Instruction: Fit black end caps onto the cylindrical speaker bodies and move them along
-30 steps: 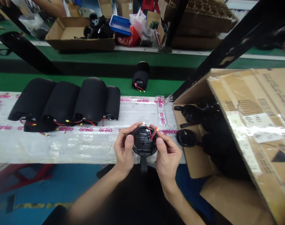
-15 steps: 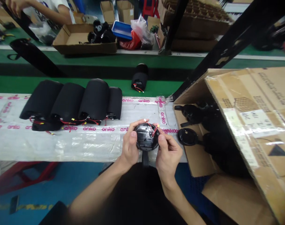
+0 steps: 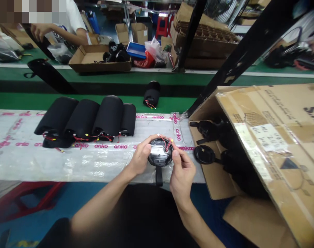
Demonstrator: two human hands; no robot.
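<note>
Between my hands is a round black plastic end cap (image 3: 158,159) with a strap hanging toward me. Red wires (image 3: 167,146) with small connectors rise from its upper right. My left hand (image 3: 140,156) grips the cap's left rim, thumb on top. At the right rim, my right hand (image 3: 182,170) pinches the edge close to the wires; its fingertips are partly hidden. Several black fabric-covered cylinders (image 3: 109,115) with wires at their near ends lie to the left on the bench. Another black cylinder (image 3: 152,93) lies farther off on the green surface.
An open cardboard box (image 3: 273,137) at the right holds black strapped parts, with one round cap (image 3: 204,154) at its edge. A black post (image 3: 231,62) slants above it. Across the line, a shallow carton (image 3: 91,63) and a blue tray (image 3: 136,50) stand near a person's arm (image 3: 66,36).
The view has tilted up slightly, so the background sits lower in the picture. Both hands keep hold of the end cap, which is turned only slightly.
</note>
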